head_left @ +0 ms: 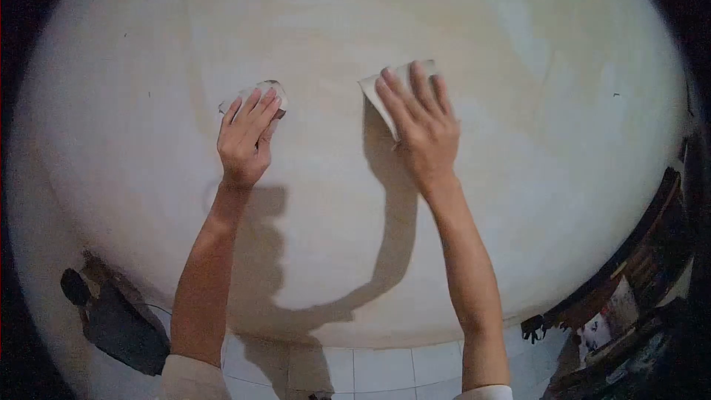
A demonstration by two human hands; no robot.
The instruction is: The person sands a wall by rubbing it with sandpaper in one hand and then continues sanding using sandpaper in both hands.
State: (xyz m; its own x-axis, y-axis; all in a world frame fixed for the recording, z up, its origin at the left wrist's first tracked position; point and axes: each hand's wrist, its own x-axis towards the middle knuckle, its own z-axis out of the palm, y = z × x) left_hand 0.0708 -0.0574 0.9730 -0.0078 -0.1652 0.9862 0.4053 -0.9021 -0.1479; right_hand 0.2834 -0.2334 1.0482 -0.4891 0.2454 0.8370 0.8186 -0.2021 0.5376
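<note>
Both arms reach up to a pale, blotchy wall (318, 52). My left hand (246, 135) lies with its fingers stretched over a small crumpled whitish piece (275, 91) that has a dark patch at its lower right edge. It holds this piece against the wall. To the right and at about the same height, my right hand (426, 122) presses a stiff, pale, square-cornered sheet (374, 89) to the wall under slightly spread fingers. One corner of this sheet points left, past the fingers. Much of both pieces is hidden under the hands.
Shadows of my arms and head fall on the wall. White floor tiles (381, 368) run along its foot. A dark grey object (126, 330) stands at the lower left. Dark shelving or furniture (629, 289) with assorted items is at the lower right.
</note>
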